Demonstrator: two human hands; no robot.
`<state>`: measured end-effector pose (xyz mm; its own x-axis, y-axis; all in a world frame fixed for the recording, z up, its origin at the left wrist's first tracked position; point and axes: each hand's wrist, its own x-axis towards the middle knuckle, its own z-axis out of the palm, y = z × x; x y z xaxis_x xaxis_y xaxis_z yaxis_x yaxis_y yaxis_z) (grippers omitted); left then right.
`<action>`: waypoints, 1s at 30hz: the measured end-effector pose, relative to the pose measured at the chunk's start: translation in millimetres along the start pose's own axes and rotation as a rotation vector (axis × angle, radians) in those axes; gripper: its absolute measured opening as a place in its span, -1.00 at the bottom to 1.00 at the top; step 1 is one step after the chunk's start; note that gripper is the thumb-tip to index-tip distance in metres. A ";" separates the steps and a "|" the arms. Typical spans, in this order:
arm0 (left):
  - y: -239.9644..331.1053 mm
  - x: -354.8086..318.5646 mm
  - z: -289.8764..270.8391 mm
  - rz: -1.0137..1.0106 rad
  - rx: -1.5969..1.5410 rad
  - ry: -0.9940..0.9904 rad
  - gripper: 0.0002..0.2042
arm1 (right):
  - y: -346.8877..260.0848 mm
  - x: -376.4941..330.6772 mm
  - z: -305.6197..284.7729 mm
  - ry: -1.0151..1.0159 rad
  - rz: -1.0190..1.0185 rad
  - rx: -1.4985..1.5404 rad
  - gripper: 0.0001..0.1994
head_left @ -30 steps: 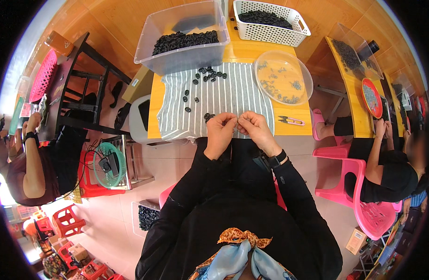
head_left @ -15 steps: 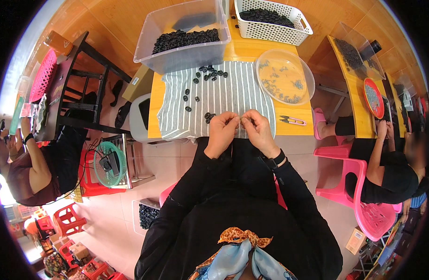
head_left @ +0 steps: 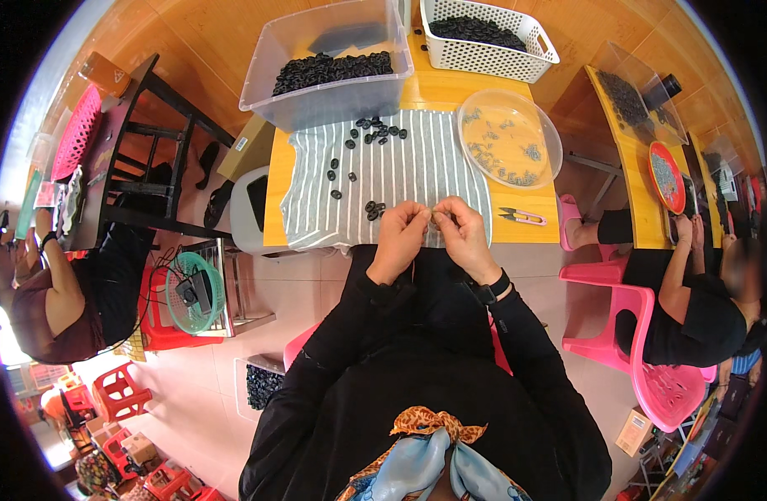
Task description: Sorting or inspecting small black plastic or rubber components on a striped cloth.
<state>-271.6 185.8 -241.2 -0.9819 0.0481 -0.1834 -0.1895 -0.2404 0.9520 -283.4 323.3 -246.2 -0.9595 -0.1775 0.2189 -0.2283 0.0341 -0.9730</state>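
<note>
My left hand (head_left: 400,238) and my right hand (head_left: 464,238) meet over the front edge of the table, fingertips pinched close together. Whatever they hold is too small and too covered to make out. Small black oval parts (head_left: 373,210) lie in a cluster just beside my left hand. More black oval parts (head_left: 379,130) are scattered farther back on a grey-and-white striped cloth (head_left: 433,159). To the right of my right hand, pink-handled thread snips (head_left: 522,216) rest on the bare wood. A round clear tray (head_left: 510,179) behind them holds small silvery pieces.
A clear plastic bin (head_left: 333,111) of black parts and a white perforated basket (head_left: 492,60) stand at the table's back. One person (head_left: 62,301) sits at the left, another (head_left: 692,292) on a pink chair (head_left: 605,288) at the right. A green basket (head_left: 194,292) stands left of me.
My hands stay pinched at the table edge, with only a slight shift of the left fingers. The things on the cloth look the same.
</note>
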 end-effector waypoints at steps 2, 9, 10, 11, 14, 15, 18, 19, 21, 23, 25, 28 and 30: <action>-5.0 1.3 -2.3 0.048 0.047 0.002 -0.88 | -3.3 -0.9 0.3 -0.004 -0.011 -0.007 -0.99; 1.6 -6.0 3.0 0.264 0.292 0.067 -0.87 | -9.3 -1.4 -2.5 -0.065 0.230 0.188 -0.93; 2.7 -7.0 3.2 0.392 0.428 0.076 -0.92 | -9.8 -0.7 -3.1 -0.084 0.280 0.251 -0.91; 4.1 -8.1 3.5 0.520 0.564 0.085 -0.96 | -9.2 -0.8 -2.9 -0.084 0.279 0.251 -0.91; 13.1 -12.3 7.2 0.693 0.675 0.097 -0.98 | -9.0 -2.0 -3.1 -0.088 0.342 0.328 -0.90; 13.8 -13.1 6.7 0.693 0.675 0.098 -0.98 | -13.7 -1.6 -3.7 -0.081 0.425 0.382 -0.90; 13.5 -13.7 4.9 0.696 0.699 0.058 -0.95 | -16.1 -3.8 -3.4 -0.074 0.498 0.426 -0.91; 11.0 -12.8 4.4 0.663 0.649 0.065 -0.97 | -15.6 -4.7 -3.2 -0.074 0.488 0.417 -0.91; 9.0 -11.8 3.3 0.629 0.598 0.069 -0.98 | -13.4 -5.8 -0.8 -0.071 0.432 0.390 -0.92; 8.9 -10.6 1.1 0.413 0.545 0.051 -0.93 | -11.6 -7.5 1.2 -0.066 0.378 0.362 -0.92; 0.9 -7.5 -2.5 0.345 0.441 0.038 -0.90 | -10.9 -8.6 2.7 -0.056 0.264 0.228 -0.93; -3.3 -5.4 -6.0 0.181 0.227 0.004 -0.87 | -9.1 -10.0 3.1 -0.052 0.254 0.182 -0.96; -4.2 -5.0 -7.2 0.086 0.117 -0.018 -0.86 | -8.8 -9.5 2.0 -0.058 0.258 0.171 -0.96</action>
<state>-265.9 179.6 -246.1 -0.9940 0.0500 -0.0968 -0.1026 -0.1300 0.9862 -272.0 322.7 -239.9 -0.9700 -0.2405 -0.0363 0.0570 -0.0798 -0.9952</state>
